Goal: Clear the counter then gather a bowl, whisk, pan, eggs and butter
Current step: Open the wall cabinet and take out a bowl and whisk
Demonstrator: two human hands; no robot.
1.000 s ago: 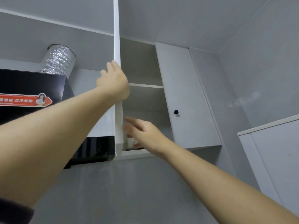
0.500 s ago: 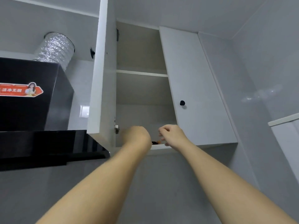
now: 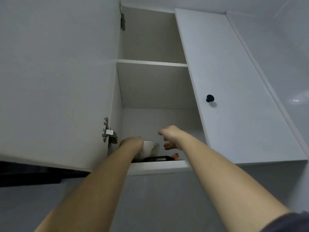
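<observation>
- Grey wall tiles are framing a high cabinet (image 3: 155, 87); its left door (image 3: 58, 81) is standing wide open and the right door (image 3: 234, 114) is sitting closed.
- On the bottom shelf (image 3: 158, 166) a white bowl (image 3: 151, 148) is sitting at the left. A dark pan (image 3: 157, 159) is lying just beside it near the front edge, and an orange tip (image 3: 175, 155), probably its handle, is pointing right.
- The left hand (image 3: 132, 144) is resting against the bowl's left side. Its fingers are hiding behind the knuckles, so I cannot tell whether they are gripping.
- The right hand (image 3: 170, 134) is hovering above the pan with its fingers loosely curled and nothing in them.
- The step seems to be the fetching of bowl and pan, so gathering is only beginning; whisk, eggs and butter are not showing.
- Doing it well means wrapping the left fingers round the bowl's far wall before lifting, since the reach is overhead and the bowl's contents are not showing from below.
- The right hand should be taking the pan by the orange end and sliding it forward level.
- Bowl and pan are sitting so close that dragging one is likely to knock the other, so lifting the bowl clear first is looking safer.
- The open door's hinge (image 3: 107, 131) is sitting just beside the left wrist, so a straight pull outward is best.
</observation>
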